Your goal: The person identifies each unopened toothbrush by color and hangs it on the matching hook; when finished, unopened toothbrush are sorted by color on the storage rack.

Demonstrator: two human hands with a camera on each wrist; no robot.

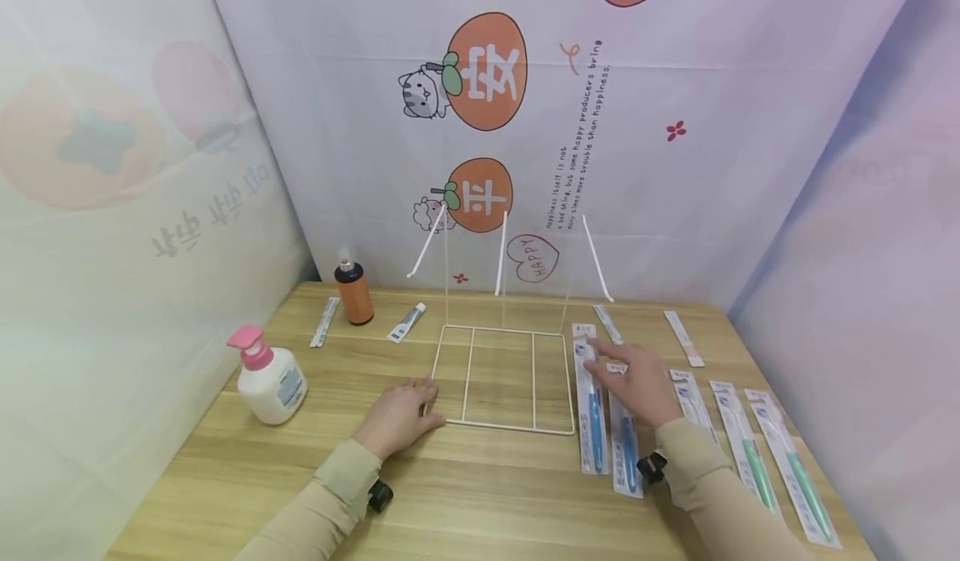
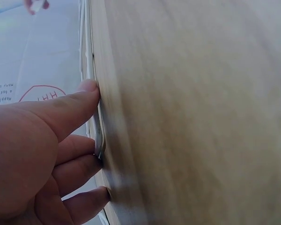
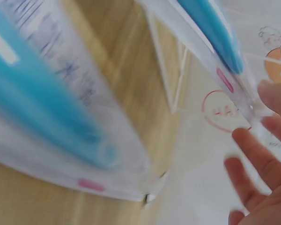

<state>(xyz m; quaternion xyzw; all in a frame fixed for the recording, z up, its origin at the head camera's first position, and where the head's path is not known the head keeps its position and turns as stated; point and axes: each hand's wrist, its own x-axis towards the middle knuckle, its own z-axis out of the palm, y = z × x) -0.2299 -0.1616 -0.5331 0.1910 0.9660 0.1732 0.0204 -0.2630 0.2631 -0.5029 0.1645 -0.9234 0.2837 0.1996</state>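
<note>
A white wire rack (image 1: 498,329) with several prongs stands mid-table, its base flat on the wood. At the base's front left corner, my left hand (image 1: 399,418) holds the wire; the left wrist view shows the thumb (image 2: 77,105) on it and the fingers curled beside it. My right hand (image 1: 637,382) is just right of the rack. Its thumb and forefinger pinch the upper part of a packaged blue toothbrush (image 1: 592,428), whose blister pack (image 3: 210,33) reaches the fingertips in the right wrist view. A second packaged blue toothbrush (image 1: 627,453) lies partly under that hand.
More packaged toothbrushes (image 1: 795,469) lie in a row at right. Slim packets (image 1: 684,338) lie farther back. A toothpaste tube (image 1: 407,323), an orange bottle (image 1: 354,293) and a white pump bottle (image 1: 272,386) with pink top stand or lie at left. Printed cloth (image 1: 360,127) hangs behind.
</note>
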